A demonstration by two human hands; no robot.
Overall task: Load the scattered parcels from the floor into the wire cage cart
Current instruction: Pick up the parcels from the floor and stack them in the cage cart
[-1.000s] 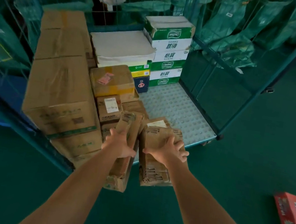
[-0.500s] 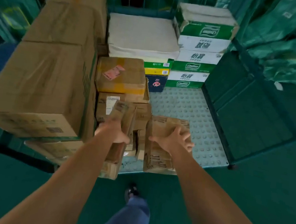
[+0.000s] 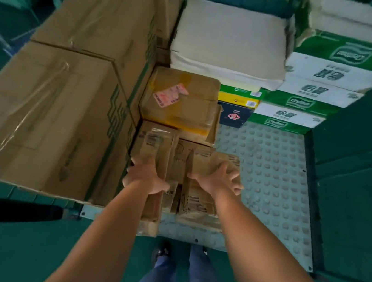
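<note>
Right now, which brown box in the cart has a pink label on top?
The tape-wrapped box beside the white parcel; the other brown boxes lack pink labels.

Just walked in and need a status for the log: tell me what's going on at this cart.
A person is loading parcels into the wire cage cart. The left hand grips a tall narrow cardboard parcel standing at the cart's front edge. The right hand rests spread on top of a second brown parcel beside it on the studded cart floor. Both sit against small boxes already stacked there, next to large cartons on the left and green-and-white cases at the back.
</note>
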